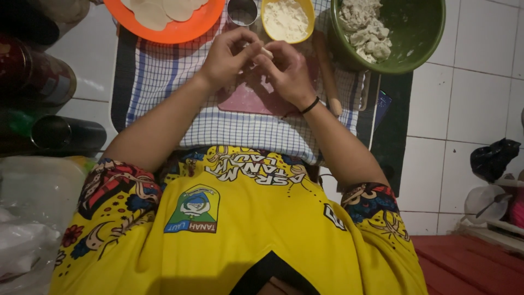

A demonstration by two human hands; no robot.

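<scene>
Both hands, left [229, 57] and right [289, 74], pinch a dough piece [266, 52] in closed fingers; orange plate [180, 30], yellow bowl [287, 21], green bowl [406, 38] crowd the cloth's [164, 76] far edge.

Dim, warm indoor light falls from above the hands [262, 63]; left of them the jars [38, 82] sink into shadow, and the edges bend and blur.

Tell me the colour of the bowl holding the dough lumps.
Green bowl, seen best in the head view.

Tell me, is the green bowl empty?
No, the green bowl holds pale lumps of dough heaped against its left side.
</scene>
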